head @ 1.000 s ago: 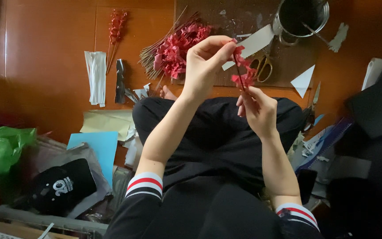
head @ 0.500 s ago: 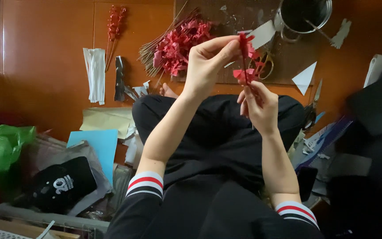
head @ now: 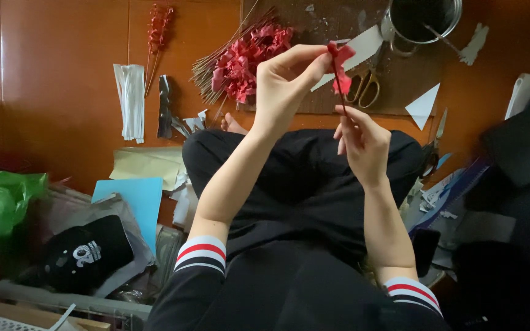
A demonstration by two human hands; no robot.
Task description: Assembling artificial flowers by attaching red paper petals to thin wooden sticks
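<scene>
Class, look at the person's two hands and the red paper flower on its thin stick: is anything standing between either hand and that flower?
Nothing visible does. The left hand pinches the red paper flower at its top, and the right hand grips the thin stick just below. The scissors and metal pot lie on the floor behind.

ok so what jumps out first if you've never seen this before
Most striking is the small red paper flower on a thin stick, pinched at the top by the left hand and held lower down by the right hand, up in the middle of the view. Just behind it, a heap of matching red flowers on sticks lies on the orange-brown floor. A crumpled green bag stands out at the left edge.
</scene>
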